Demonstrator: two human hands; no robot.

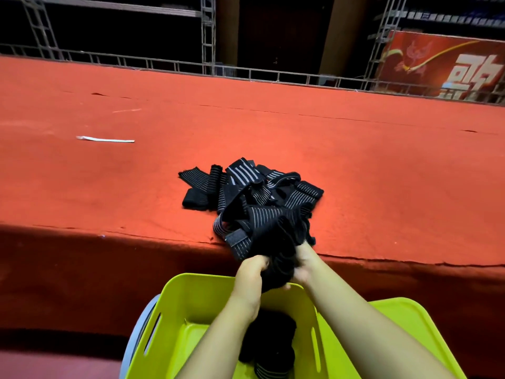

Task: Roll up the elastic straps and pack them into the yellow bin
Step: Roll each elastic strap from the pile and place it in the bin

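Rolling is under way right above the yellow bin (191,294): both hands have closed on one black strap (276,258), the left hand (250,272) curled round the roll from one side and the right hand (303,265) pinching it from the other, so the bundle sits squeezed between them just over the bin's far rim. Holding it there looks deliberate, a finished roll need only drop straight down. The strap's free tail runs up and away from the bin to the edge of the red carpeted platform (382,160), where it joins the loose pile of straps (251,187) lying beyond the bin, well short of the platform's far rail. Down inside the bin, beneath the forearms, rolled straps (269,343) already sit packed. Plenty in that pile is left to wind, by my reckoning.
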